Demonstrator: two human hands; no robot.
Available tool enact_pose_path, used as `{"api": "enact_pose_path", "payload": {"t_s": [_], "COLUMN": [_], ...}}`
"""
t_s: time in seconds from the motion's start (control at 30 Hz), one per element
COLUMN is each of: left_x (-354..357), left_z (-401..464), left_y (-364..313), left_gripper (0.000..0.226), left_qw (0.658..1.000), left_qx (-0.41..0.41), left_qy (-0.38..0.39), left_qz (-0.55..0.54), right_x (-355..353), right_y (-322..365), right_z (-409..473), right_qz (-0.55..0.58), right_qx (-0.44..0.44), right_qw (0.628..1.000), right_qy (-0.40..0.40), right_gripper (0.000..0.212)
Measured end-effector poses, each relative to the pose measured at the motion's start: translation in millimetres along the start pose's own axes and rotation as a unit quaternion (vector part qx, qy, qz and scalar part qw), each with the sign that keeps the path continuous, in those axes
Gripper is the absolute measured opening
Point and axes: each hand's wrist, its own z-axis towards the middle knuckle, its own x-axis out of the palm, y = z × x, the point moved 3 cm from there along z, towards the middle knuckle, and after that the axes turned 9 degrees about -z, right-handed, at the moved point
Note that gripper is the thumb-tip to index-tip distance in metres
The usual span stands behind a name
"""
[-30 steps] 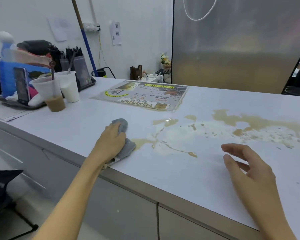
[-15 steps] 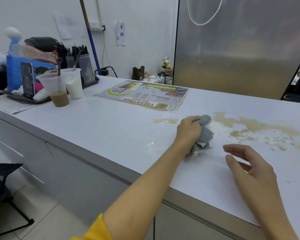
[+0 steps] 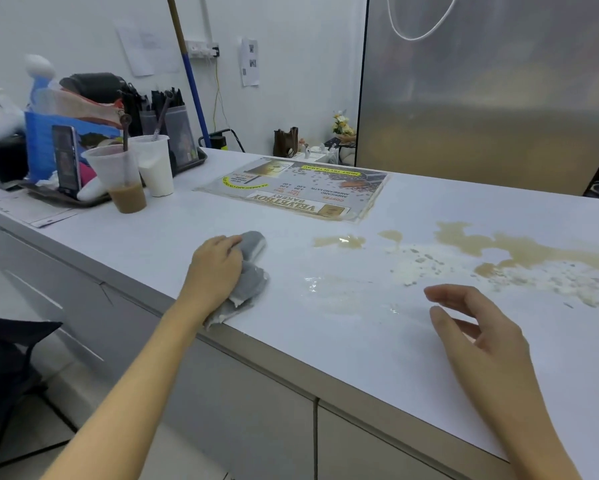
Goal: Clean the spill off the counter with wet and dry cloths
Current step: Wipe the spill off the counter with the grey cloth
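White counter (image 3: 360, 341): crumpled grey cloth (image 3: 251, 271) gripped by left hand (image 3: 216, 268), swept back to left-centre since half-second ago. Wet streak left mid-frame; brown spill (image 3: 519, 251) remains at right. Right hand (image 3: 481, 337) held loosely spread, empty.

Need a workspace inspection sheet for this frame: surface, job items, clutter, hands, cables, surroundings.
Surface: white counter, wet streaks in the middle, brown spill with pale crumbs at right.
Job's things: grey cloth bunched near the front edge; second cloth not seen.
Clutter: menu sheet, coffee cup, white cup, tray of items at left.
Hands: left hand grips the cloth; right hand relaxed, holds nothing.
Cables: yellow wire on the wall.
Surroundings: steel panel, broom handle.
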Motion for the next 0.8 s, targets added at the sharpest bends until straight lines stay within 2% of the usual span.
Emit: {"api": "enact_pose_path", "payload": {"t_s": [0.07, 0.2, 0.37, 0.47, 0.53, 0.63, 0.7, 0.8], "left_x": [6, 51, 123, 137, 135, 114, 79, 20], "left_z": [2, -8, -23, -32, -39, -43, -35, -13], "left_y": [0, -24, -75, -98, -104, -101, -88, -50], "left_gripper": [0.050, 0.023, 0.030, 0.043, 0.044, 0.048, 0.046, 0.043], "left_qw": [0.998, 0.996, 0.989, 0.982, 0.967, 0.952, 0.951, 0.946], "left_qx": [0.047, 0.065, 0.094, 0.091, 0.045, 0.018, 0.019, -0.027], "left_qy": [0.012, 0.063, 0.111, 0.149, 0.173, 0.119, 0.044, -0.055], "left_qz": [0.038, 0.025, 0.015, -0.073, -0.179, -0.283, -0.307, -0.317], "right_x": [0, -4, -11, -11, -9, -10, -11, -8], "right_y": [0, -3, -7, -7, -5, -5, -5, -6], "right_z": [-1, -1, -4, -4, -5, -8, -7, -5], "right_qz": [0.002, 0.013, 0.003, -0.002, -0.003, 0.002, 0.001, -0.010], "right_qx": [0.002, 0.013, 0.014, 0.009, 0.003, 0.005, 0.007, 0.004], "right_qw": [1.000, 1.000, 1.000, 1.000, 1.000, 1.000, 1.000, 1.000], "right_qy": [-0.001, -0.009, -0.024, -0.028, -0.024, -0.017, -0.018, -0.007], "right_gripper": [0.023, 0.024, 0.025, 0.025, 0.024, 0.024, 0.024, 0.023]}}
